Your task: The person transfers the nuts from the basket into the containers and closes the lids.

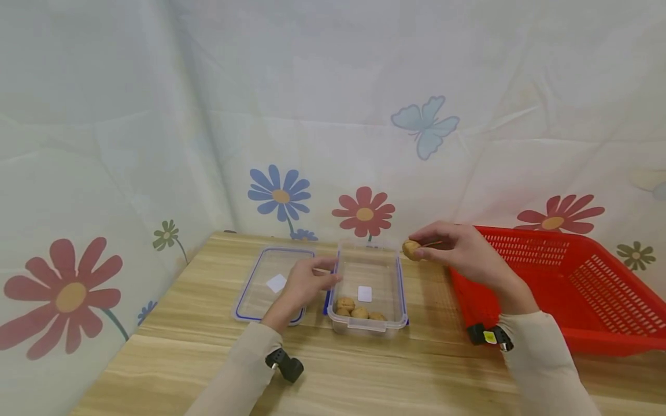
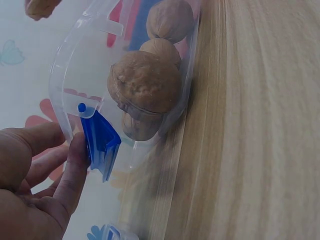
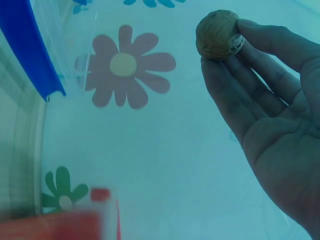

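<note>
In the head view my right hand [image 1: 463, 254] pinches a walnut [image 1: 411, 249] between thumb and fingertips, raised just right of a clear plastic food box [image 1: 340, 271]. The right wrist view shows this walnut [image 3: 218, 36] at the tips of the thumb and fingers. My left hand [image 1: 307, 283] is at the box's left side. In the left wrist view its thumb and fingertips [image 2: 76, 150] grip the rim beside a blue latch [image 2: 101, 145]. Several walnuts [image 2: 145, 82] lie together at the near end inside the box.
A clear lid with a blue seal [image 1: 255, 277] lies flat on the wooden table [image 1: 171, 358], left of the box. To the right stands a red perforated basket [image 1: 583, 335], under my right forearm. Behind the table hangs a flower-patterned sheet [image 1: 322, 144].
</note>
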A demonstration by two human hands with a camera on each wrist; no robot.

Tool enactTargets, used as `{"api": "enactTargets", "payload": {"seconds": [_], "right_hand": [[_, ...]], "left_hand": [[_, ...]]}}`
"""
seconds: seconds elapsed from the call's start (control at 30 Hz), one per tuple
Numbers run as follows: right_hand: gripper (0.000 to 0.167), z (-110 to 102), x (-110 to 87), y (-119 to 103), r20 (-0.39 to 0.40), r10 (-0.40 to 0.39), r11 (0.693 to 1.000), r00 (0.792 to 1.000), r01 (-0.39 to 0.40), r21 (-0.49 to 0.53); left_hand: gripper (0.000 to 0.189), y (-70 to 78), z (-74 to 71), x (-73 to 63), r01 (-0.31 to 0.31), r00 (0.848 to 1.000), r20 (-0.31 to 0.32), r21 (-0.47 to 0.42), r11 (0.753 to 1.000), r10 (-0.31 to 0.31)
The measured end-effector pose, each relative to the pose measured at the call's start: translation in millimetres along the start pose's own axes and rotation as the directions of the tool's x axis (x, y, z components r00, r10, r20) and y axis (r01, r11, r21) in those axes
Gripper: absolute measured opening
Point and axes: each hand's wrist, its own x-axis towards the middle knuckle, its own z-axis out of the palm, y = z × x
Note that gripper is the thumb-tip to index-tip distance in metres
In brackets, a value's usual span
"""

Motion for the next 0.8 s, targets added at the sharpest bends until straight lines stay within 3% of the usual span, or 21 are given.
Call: {"api": "enactTargets", "payload": {"seconds": [0.47,0.8], "right_hand": [[0.029,37.6,10.8,2.9,0.080,-0.023,0.996,0.997,0.016,0.089],[0.028,60.7,15.5,10.0,0.155,-0.031,0.996,0.988,0.018,0.082]], "left_hand": [[0.042,1.9,0.5,-1.2,0.000,1.000,0.003,0.006,1.000,0.000],[0.041,0.9,-0.4,-2.0,-0.014,1.000,0.000,0.009,1.000,0.014]]}}
